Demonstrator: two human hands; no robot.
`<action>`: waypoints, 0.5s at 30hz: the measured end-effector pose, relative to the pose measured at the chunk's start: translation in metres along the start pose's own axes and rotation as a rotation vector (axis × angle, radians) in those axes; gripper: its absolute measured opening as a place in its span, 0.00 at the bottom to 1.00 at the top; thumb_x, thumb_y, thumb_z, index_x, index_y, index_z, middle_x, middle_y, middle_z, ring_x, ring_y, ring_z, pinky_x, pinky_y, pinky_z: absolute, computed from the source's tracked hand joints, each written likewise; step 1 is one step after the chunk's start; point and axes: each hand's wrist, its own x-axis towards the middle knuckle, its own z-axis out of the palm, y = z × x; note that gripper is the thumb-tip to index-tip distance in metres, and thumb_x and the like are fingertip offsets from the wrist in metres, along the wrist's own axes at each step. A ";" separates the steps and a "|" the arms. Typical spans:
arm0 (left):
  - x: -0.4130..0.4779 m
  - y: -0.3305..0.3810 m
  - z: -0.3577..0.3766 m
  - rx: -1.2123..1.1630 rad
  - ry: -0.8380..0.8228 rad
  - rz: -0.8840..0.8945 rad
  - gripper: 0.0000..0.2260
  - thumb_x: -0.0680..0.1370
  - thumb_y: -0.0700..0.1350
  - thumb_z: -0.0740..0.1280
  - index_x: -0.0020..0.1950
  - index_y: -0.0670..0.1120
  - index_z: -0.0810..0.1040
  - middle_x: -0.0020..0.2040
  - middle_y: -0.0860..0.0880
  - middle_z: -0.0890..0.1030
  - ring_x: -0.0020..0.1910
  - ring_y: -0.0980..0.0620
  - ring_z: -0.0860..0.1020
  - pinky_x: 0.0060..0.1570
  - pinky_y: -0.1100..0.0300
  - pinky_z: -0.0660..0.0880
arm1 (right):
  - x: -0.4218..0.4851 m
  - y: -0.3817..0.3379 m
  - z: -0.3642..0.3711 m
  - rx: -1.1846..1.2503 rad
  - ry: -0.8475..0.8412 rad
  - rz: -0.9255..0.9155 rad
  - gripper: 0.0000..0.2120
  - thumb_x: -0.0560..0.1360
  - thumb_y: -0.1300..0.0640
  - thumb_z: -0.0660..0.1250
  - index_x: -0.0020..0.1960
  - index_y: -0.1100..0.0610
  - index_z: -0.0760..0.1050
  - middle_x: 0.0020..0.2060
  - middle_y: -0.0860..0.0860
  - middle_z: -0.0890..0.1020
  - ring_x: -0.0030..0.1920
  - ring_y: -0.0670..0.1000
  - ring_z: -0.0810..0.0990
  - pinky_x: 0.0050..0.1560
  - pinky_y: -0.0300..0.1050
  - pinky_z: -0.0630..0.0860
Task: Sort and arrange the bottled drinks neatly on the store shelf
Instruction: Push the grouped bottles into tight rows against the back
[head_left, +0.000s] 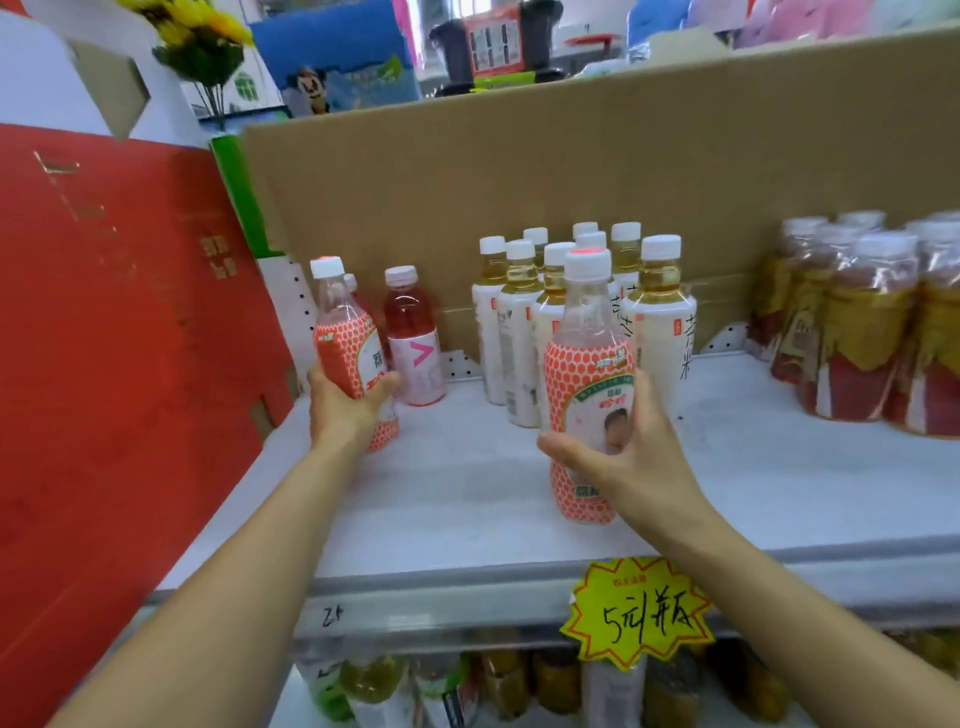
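Note:
On the white shelf (467, 499) my left hand (348, 405) grips an orange-patterned bottle (343, 343) at the left, tilted slightly. Just behind it stands a pink drink bottle (413, 338) with a white label, and another white cap peeks out between them. My right hand (618, 457) holds a second orange-patterned bottle (589, 374) upright near the shelf's front middle. A cluster of several white-labelled tea bottles (660, 317) with white caps stands right behind that bottle.
A brown cardboard panel (519, 182) backs the shelf. A red box (114, 338) walls off the left side. Shrink-wrapped packs of red-and-gold bottles (862, 332) fill the right. A yellow price tag (639, 613) hangs on the shelf edge; more bottles (395, 686) sit below.

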 end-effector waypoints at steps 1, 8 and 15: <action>0.000 -0.001 -0.002 0.007 -0.022 0.000 0.38 0.65 0.56 0.80 0.69 0.46 0.67 0.61 0.47 0.79 0.59 0.43 0.79 0.61 0.43 0.76 | -0.002 0.002 0.001 -0.017 0.015 0.000 0.34 0.66 0.56 0.80 0.66 0.52 0.66 0.57 0.46 0.79 0.55 0.40 0.79 0.55 0.35 0.79; -0.053 0.011 -0.003 -0.110 -0.276 0.099 0.31 0.73 0.49 0.76 0.72 0.50 0.65 0.61 0.52 0.77 0.57 0.50 0.76 0.62 0.49 0.72 | -0.008 0.000 0.005 -0.011 0.004 0.043 0.32 0.70 0.57 0.77 0.67 0.52 0.64 0.60 0.47 0.77 0.59 0.43 0.78 0.50 0.30 0.78; -0.119 0.038 0.003 -0.233 -0.371 0.164 0.36 0.75 0.52 0.73 0.77 0.57 0.55 0.61 0.56 0.76 0.59 0.54 0.78 0.60 0.47 0.75 | -0.007 -0.012 -0.001 -0.052 0.048 0.034 0.29 0.68 0.52 0.79 0.64 0.52 0.68 0.56 0.46 0.80 0.56 0.44 0.80 0.53 0.40 0.81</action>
